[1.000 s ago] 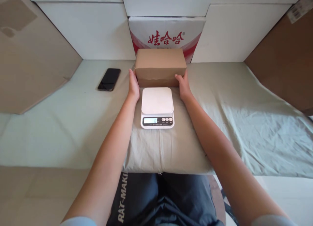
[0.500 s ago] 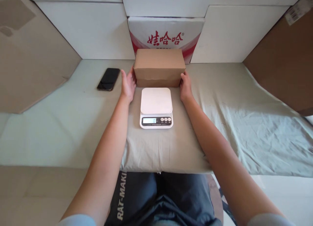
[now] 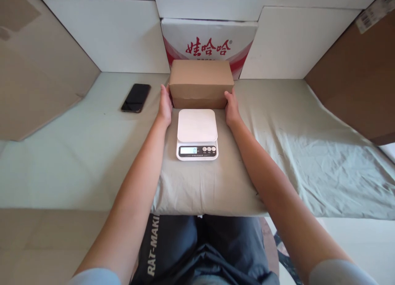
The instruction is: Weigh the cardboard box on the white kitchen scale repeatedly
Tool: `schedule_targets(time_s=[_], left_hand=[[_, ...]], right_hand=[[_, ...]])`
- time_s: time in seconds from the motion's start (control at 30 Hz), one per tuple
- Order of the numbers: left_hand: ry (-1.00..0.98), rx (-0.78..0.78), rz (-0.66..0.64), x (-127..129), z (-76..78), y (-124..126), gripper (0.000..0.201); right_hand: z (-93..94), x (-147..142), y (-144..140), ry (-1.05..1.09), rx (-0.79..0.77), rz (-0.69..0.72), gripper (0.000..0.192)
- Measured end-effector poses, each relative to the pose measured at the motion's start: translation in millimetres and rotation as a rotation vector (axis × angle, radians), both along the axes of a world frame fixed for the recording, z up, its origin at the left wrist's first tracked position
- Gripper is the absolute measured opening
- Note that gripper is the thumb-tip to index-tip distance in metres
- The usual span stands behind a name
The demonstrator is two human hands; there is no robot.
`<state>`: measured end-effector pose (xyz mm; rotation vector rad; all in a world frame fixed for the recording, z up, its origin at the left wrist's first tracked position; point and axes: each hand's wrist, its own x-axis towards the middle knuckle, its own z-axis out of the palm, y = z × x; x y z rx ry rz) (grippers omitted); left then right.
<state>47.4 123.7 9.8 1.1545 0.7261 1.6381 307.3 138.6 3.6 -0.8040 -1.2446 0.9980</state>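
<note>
A closed brown cardboard box (image 3: 201, 73) sits on the cloth behind a white digital kitchen scale (image 3: 197, 125). My left hand (image 3: 166, 105) presses against the box's left side, its fingers partly hidden behind the edge. On the opposite side my right hand (image 3: 232, 107) grips the box, thumb on the front face near the right corner. Nothing lies on the scale's plate, and its lit display reads 0. The scale stands between my wrists, with neither hand touching it.
A black smartphone (image 3: 136, 98) lies left of my left hand. Behind the cardboard box stands a white carton with red lettering (image 3: 210, 36). Large cardboard panels flank the left (image 3: 43, 71) and right (image 3: 354, 75). Pale green cloth (image 3: 74, 161) covers the table.
My left hand has closed in against the box's side, its thumb now nearer the box. My right thumb has moved slightly left onto the front face. The box stays in place.
</note>
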Motion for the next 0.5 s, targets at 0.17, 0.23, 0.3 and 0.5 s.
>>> schedule_targets(time_s=[0.17, 0.23, 0.3, 0.5], left_hand=[[-0.025, -0.018, -0.028, 1, 0.0, 1, 0.073], [-0.024, -0.026, -0.024, 2, -0.1, 1, 0.071], [-0.015, -0.030, -0.017, 4, -0.8, 1, 0.071], [0.011, -0.026, -0.018, 3, 6.6, -2, 0.081]], right_hand=[[-4.3, -1, 3, 0.034, -0.019, 0.015, 0.066], [-2.0, -2, -2, 0.059, -0.016, 0.028, 0.060], [2.9, -4, -8, 0.074, -0.019, 0.030, 0.055], [29.9, -5, -22, 0.059, -0.018, 0.001, 0.055]])
